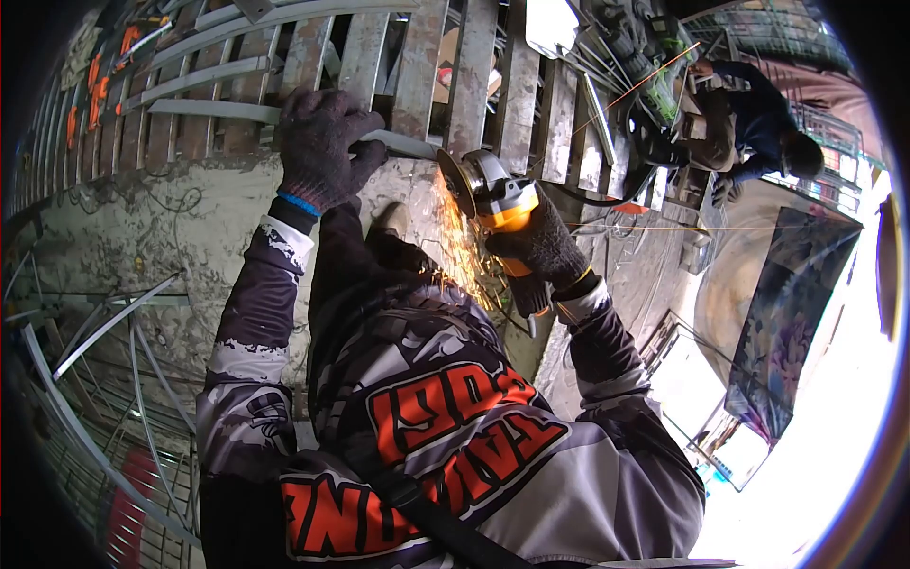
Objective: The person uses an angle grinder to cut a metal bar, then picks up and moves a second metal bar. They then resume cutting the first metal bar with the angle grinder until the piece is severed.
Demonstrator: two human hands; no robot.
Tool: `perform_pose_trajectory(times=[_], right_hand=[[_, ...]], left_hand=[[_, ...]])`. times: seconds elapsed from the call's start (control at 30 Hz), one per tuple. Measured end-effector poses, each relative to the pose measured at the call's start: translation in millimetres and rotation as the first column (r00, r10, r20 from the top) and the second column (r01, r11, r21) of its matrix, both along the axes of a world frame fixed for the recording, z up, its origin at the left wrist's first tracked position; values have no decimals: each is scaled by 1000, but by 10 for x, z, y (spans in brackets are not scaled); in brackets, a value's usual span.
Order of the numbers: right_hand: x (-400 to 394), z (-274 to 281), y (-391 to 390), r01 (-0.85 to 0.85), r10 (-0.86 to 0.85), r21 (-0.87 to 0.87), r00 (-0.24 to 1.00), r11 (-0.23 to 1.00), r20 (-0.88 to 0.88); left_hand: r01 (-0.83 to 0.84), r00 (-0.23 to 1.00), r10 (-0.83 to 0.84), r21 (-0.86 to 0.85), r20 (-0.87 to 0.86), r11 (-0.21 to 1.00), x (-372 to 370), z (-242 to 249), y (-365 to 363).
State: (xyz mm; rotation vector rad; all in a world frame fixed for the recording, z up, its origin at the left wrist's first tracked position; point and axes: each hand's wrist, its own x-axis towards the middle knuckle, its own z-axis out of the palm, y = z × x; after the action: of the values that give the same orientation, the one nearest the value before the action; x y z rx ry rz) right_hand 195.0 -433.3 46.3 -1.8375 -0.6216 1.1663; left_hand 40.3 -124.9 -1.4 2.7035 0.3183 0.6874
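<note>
My left hand [327, 147], in a dark knit glove, is closed around a flat grey metal bar [218, 110] lying at the near edge of the slatted metal table [417, 71]. The bar sticks out on both sides of the hand. In my right hand [548, 245], also gloved, is a yellow and black angle grinder [507, 204]. Its disc [457, 184] meets the bar's right end. Orange sparks [455, 251] spray down from the disc towards my body. My right fingers wrap the grinder's body and are partly hidden by it.
Several curved metal strips [251, 21] lie on the table's far left. Thin metal frames [133, 351] stand at lower left. Another person [758, 123] in dark clothes crouches at upper right. A dark floral cloth [796, 313] hangs at right. A black cable [592, 201] runs near the grinder.
</note>
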Motion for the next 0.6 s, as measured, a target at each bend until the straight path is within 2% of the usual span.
perform_pose_trajectory(times=[0.03,0.1,0.13,0.2,0.3,0.4,0.47,0.6], right_hand=[[-14,-21,-7,0,0,0,1000,1000,0],[-57,-72,-13,146,-126,115,979,983,-162],[-42,-57,-11,145,-126,115,979,983,-162],[-3,-2,5,35,-37,-84,999,996,-17],[-29,1,37,-13,14,-15,998,1000,61],[-84,-26,36,-35,42,-57,990,998,132],[-135,42,-19,147,-159,-127,983,981,-90],[-82,47,-149,141,-146,-76,987,987,-61]], left_hand=[[5,1000,-5,-7,5,1000,0,-1,2],[6,1000,-6,-7,9,1000,-1,-1,4],[6,1000,-6,-7,11,1000,0,-2,4],[5,1000,-5,-6,15,1000,2,-3,3],[1,1000,-1,-6,11,1000,1,-1,-3],[-8,1000,8,-27,-3,1000,11,0,-22],[-21,1000,20,-46,-23,999,-27,-6,-7],[-16,1000,15,-22,-26,1000,-3,-1,-21]])
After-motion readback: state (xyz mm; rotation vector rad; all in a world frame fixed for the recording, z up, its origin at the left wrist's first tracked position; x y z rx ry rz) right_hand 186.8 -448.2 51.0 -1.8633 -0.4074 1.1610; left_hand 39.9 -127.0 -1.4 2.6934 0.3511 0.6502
